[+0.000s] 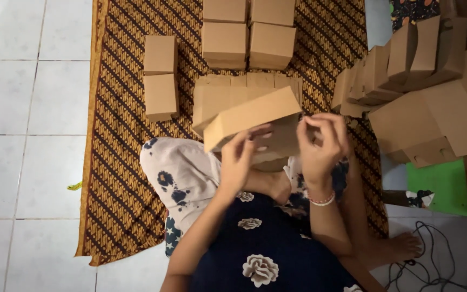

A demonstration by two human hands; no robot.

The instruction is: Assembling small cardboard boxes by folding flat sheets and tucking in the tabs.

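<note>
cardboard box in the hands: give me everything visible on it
The cardboard box is plain brown, unprinted, seemingly thin board, rectangular and part-folded. It is held tilted above the lap, its long top face sloping up to the right, one end panel facing the camera. The left hand grips its lower near edge; the right hand pinches its right end, fingers curled over a flap. Its underside is hidden. Behind it lies a stack of flat blanks on the patterned mat.

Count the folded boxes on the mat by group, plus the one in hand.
Box in hand, held by left hand and right hand: 1
Boxes in the left pair on the mat: 2
Boxes in the top block: 4
Total: 7
Flat stack and heap at right not counted: edges overlap.
</note>
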